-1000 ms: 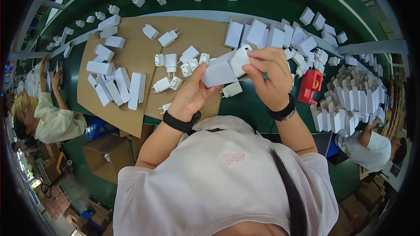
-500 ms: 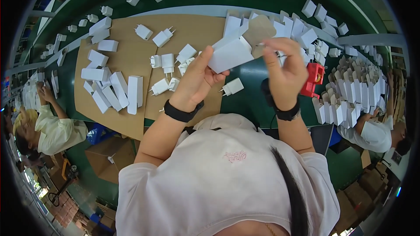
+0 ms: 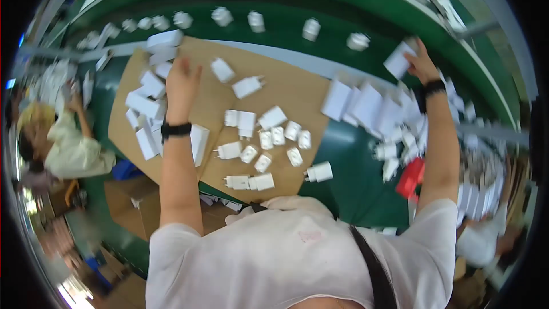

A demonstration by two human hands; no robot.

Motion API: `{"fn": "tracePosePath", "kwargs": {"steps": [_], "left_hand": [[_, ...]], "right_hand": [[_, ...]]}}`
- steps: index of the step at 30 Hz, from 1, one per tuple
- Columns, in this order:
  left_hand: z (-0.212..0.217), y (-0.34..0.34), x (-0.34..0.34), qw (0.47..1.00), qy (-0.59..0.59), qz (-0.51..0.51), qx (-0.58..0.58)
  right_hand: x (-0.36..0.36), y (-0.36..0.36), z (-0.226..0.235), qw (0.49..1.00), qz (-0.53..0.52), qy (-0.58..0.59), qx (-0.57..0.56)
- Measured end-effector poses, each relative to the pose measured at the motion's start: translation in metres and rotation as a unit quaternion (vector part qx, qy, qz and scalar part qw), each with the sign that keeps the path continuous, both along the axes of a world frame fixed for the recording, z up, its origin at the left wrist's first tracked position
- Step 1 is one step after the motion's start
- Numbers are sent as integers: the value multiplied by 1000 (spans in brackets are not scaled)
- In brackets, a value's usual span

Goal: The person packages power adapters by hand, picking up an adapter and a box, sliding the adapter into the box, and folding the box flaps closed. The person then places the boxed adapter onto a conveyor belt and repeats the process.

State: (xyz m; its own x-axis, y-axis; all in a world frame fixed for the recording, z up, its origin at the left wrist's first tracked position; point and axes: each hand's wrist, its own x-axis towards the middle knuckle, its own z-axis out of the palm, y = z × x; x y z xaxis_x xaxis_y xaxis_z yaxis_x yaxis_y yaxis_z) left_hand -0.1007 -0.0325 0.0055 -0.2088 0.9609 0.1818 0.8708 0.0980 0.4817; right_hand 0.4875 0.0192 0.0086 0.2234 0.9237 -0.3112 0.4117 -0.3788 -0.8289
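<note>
My right hand (image 3: 424,67) reaches to the far right and grips a white carton (image 3: 398,60) above the green conveyor belt. At the left, my left hand (image 3: 182,86) hovers beside a heap of white boxes (image 3: 143,103); its fingers look apart, slightly blurred, with nothing seen between them. White plug chargers (image 3: 247,123) lie in several groups on the brown cardboard sheet (image 3: 286,88). One charger (image 3: 319,171) rests across the sheet's right edge. More white cartons (image 3: 366,106) stand together nearer me than my right hand.
A row of chargers (image 3: 255,22) sits on the green belt (image 3: 331,17) along the back. A red holder (image 3: 410,178) and loose chargers (image 3: 389,151) lie at the right, before upright cartons (image 3: 474,194). Co-workers sit at the left (image 3: 74,149) and right (image 3: 480,240).
My hands have parted from the open-flapped carton at the middle. My left hand went left to the box heap; my right hand went far right, to a white carton. The view has turned.
</note>
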Motion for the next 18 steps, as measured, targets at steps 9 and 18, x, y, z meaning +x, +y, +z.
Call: {"fn": "tracePosePath", "kwargs": {"steps": [9,18], "left_hand": [[-12,114,-77,941,338,26,23],[-79,187,-103,864,462,-82,-180]], "right_hand": [[-34,53,-52,845,241,-463,118],[-46,54,-99,911,260,-246,205]]}}
